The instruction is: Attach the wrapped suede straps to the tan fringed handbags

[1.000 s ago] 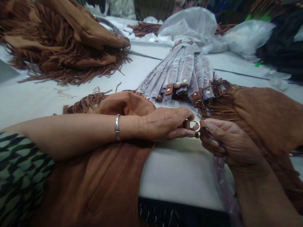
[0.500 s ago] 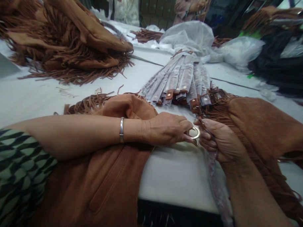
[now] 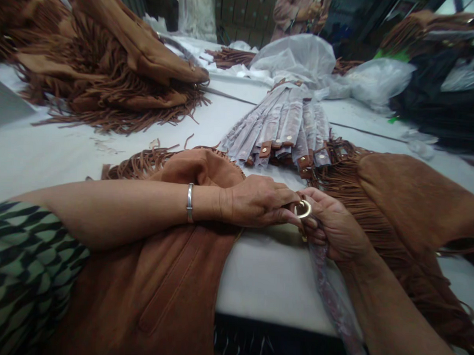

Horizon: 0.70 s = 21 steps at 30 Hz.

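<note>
Your left hand [image 3: 259, 201] reaches across from nine o'clock, its forearm lying over a brown suede bag [image 3: 167, 278] that drapes off the near edge of the white counter [image 3: 280, 277]. A plain silver bangle [image 3: 190, 203] circles that wrist. The left hand's fingers are closed, pinching a round gold-coloured metal ring [image 3: 303, 209] at its nine o'clock side.

Your right hand [image 3: 332, 227] comes up from five o'clock and meets the ring from its three o'clock side, fingers curled shut around the ring's edge and around a strap wrapped in clear, crinkled plastic [image 3: 334, 300], which trails down toward six o'clock along your right wrist. The two hands touch at the ring, which sits between them, just above the counter, near the centre of view.

At three o'clock of the right hand lies another suede bag [image 3: 411, 199], soft and matte, edged with long thin fringe. At twelve o'clock, a fanned bundle of flat straps [image 3: 285, 122] in clear sleeves shows brown leather tabs with small metal studs. At ten o'clock, a heap of fringed bags [image 3: 109, 64] rests on the counter.
</note>
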Each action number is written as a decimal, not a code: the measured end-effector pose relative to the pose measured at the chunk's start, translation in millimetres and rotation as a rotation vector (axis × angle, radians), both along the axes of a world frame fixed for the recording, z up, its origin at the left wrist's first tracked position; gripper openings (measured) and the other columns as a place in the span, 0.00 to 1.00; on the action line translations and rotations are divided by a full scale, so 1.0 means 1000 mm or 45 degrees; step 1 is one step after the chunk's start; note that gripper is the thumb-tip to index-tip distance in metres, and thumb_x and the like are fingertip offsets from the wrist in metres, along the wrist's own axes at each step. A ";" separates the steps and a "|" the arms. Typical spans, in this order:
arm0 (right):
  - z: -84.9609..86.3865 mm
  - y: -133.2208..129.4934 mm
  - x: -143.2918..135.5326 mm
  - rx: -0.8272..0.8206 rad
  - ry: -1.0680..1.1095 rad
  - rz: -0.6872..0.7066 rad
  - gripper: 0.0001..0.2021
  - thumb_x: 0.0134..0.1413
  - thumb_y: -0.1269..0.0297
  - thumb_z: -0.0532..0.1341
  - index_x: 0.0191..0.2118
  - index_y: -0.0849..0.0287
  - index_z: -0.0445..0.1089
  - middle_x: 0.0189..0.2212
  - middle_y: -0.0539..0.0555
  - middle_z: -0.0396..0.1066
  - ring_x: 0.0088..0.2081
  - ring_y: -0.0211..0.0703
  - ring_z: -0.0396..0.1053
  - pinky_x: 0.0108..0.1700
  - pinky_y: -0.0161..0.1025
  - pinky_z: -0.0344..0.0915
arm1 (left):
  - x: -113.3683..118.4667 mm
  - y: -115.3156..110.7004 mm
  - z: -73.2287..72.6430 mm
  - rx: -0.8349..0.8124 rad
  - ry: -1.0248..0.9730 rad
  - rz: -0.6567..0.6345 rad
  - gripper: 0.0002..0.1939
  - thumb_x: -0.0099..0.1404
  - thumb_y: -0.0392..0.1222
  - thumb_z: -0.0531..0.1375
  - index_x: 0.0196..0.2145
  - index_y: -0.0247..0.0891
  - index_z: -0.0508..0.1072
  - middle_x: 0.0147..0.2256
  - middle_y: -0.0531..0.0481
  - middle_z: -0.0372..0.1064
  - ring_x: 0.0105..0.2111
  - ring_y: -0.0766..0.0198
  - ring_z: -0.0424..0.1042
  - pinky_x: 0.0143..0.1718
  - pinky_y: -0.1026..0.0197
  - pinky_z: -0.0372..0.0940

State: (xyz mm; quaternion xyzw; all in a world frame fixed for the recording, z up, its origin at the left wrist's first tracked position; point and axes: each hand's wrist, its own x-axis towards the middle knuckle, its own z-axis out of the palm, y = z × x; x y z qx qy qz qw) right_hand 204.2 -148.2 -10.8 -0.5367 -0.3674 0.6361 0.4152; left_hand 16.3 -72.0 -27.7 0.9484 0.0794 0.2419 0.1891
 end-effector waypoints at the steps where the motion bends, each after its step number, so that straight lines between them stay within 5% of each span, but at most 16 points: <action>1: -0.001 0.000 0.001 0.015 -0.004 0.004 0.16 0.46 0.54 0.69 0.34 0.57 0.64 0.13 0.40 0.57 0.10 0.24 0.44 0.09 0.21 0.45 | -0.001 0.000 0.000 0.001 -0.012 -0.014 0.23 0.71 0.54 0.46 0.45 0.31 0.69 0.37 0.42 0.72 0.35 0.61 0.69 0.39 0.60 0.63; 16: -0.001 -0.007 -0.005 0.319 -0.199 -0.198 0.14 0.43 0.58 0.71 0.32 0.61 0.70 0.13 0.44 0.61 0.10 0.26 0.48 0.09 0.25 0.47 | -0.003 0.002 0.002 -0.126 -0.065 -0.120 0.22 0.69 0.52 0.53 0.45 0.29 0.71 0.35 0.43 0.72 0.33 0.63 0.69 0.36 0.63 0.62; 21: -0.001 -0.009 -0.005 0.336 -0.171 -0.198 0.13 0.42 0.59 0.72 0.31 0.60 0.71 0.17 0.47 0.68 0.13 0.28 0.56 0.14 0.27 0.58 | -0.004 0.003 0.001 -0.194 -0.129 -0.191 0.19 0.68 0.48 0.54 0.45 0.27 0.71 0.35 0.42 0.72 0.34 0.64 0.69 0.37 0.64 0.63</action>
